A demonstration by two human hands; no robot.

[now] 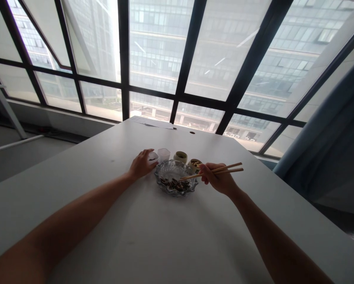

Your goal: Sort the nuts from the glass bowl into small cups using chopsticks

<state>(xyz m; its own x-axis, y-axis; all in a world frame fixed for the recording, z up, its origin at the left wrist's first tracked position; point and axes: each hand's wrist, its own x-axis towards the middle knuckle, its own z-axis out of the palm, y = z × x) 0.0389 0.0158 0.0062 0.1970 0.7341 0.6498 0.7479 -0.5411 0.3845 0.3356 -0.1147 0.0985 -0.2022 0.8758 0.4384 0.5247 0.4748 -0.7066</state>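
Observation:
My left hand (140, 164) is curled around a small clear plastic cup (153, 157), which has a little dark matter inside. In my right hand (220, 178) is a pair of wooden chopsticks (236, 170), their tips reaching into a clear glass bowl with a wavy rim (162, 185). Dark, slender pieces resembling seeds (177, 184) lie in the bottom of the bowl. Just behind the bowl stand another clear cup (163, 154) and a pale green cup (180, 157). A second greenish cup (194, 165), holding light brown pieces like nuts, is partly hidden by my right hand.
Everything stands on a white table (129, 236). Near its far edge are a paper sheet (153, 123) and two small round spots or holes (192, 133). Tall dark-framed windows rise behind it. A blue curtain (327, 130) hangs at the right.

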